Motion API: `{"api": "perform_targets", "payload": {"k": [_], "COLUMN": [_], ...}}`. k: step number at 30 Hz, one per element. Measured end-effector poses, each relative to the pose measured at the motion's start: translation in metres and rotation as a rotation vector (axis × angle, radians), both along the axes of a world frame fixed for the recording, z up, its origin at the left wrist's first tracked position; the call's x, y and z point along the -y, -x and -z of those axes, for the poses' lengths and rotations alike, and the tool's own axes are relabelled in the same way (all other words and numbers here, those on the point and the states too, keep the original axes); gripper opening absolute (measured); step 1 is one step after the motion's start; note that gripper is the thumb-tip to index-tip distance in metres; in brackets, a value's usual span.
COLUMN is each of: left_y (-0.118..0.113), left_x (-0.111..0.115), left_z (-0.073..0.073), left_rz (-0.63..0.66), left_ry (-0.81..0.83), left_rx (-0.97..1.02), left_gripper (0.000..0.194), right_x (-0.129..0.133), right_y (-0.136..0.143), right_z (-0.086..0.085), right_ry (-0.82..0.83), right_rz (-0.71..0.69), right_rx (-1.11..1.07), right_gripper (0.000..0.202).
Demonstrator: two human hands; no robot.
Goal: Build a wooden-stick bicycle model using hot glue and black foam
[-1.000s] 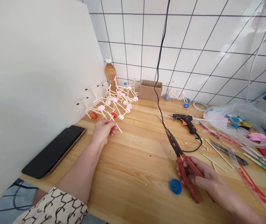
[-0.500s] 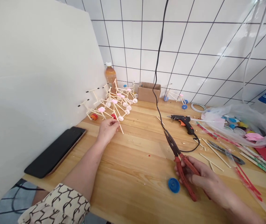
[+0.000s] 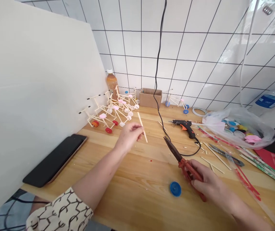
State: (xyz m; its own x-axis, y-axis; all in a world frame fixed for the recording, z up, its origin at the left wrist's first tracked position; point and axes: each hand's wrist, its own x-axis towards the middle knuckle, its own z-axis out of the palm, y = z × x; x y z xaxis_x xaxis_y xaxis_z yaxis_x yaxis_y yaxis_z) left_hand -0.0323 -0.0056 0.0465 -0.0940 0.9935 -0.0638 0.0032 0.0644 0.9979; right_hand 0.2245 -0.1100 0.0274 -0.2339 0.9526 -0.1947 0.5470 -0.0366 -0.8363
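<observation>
Between thumb and fingers my left hand (image 3: 130,134) pinches a thin pale wooden stick (image 3: 142,127), held up above the table. My right hand (image 3: 207,179) is wrapped round the red handles of long-nose pliers (image 3: 173,150). Their dark jaws point up and left, towards the stick but apart from it. On the wood just left of the pliers' handles lies a blue bottle cap (image 3: 175,189). Behind my left hand stand several small bicycle-like stick models (image 3: 115,108) with bottle-cap wheels.
A black glue gun (image 3: 185,127), scissors (image 3: 226,154) and loose sticks lie right of centre. A plastic bag of caps (image 3: 260,123) sits at the right. Along the back are a drink bottle (image 3: 112,84) and cardboard box (image 3: 150,98). A phone (image 3: 55,158) lies at left.
My left hand has moved right with the stick, away from the models and closer to the pliers. The pliers' handles have come closer together in my right hand. The view has shifted slightly.
</observation>
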Motion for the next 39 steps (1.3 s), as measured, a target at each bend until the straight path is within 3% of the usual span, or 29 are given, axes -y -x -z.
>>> {"api": "perform_targets", "payload": {"k": [3, 7, 10, 15, 19, 25, 29, 34, 39], "left_y": [-0.029, -0.054, -0.060, -0.059, -0.061, -0.063, -0.062, -0.061, -0.060], "left_x": [0.011, 0.018, 0.021, 0.026, 0.036, 0.045, 0.040, 0.038, 0.040], "left_z": [-0.004, 0.007, 0.022, 0.036, 0.031, 0.026, 0.030, 0.035, 0.039], "left_rz": [0.122, 0.215, 0.238, 0.325, 0.385, 0.417, 0.390, 0.343, 0.353], "left_ry": [-0.008, -0.018, -0.017, -0.039, -0.048, -0.029, -0.006, 0.019, -0.106], "left_rx": [0.073, 0.134, 0.135, 0.126, 0.151, 0.225, 0.236, 0.222, 0.039], "left_gripper": [0.010, 0.012, 0.014, 0.016, 0.014, 0.015, 0.016, 0.023, 0.021], "right_x": [0.001, 0.004, 0.007, 0.006, -0.007, -0.035, -0.051, -0.103, -0.196], "right_y": [-0.005, -0.003, 0.003, 0.008, 0.014, 0.042, 0.052, 0.028, -0.030], "right_z": [-0.001, 0.002, 0.003, -0.002, -0.010, -0.018, -0.019, -0.025, -0.022], "right_ry": [-0.086, -0.209, -0.299, -0.391, -0.485, -0.299, -0.263, -0.404, -0.444], "right_rz": [-0.044, -0.075, -0.088, -0.119, -0.036, -0.048, -0.061, -0.048, 0.338], "right_rx": [0.290, 0.488, 0.525, 0.562, 0.482, 0.157, 0.081, 0.230, 0.377], "right_gripper": [0.027, 0.009, 0.003, 0.016, 0.021, 0.010, 0.010, 0.011, 0.012]}}
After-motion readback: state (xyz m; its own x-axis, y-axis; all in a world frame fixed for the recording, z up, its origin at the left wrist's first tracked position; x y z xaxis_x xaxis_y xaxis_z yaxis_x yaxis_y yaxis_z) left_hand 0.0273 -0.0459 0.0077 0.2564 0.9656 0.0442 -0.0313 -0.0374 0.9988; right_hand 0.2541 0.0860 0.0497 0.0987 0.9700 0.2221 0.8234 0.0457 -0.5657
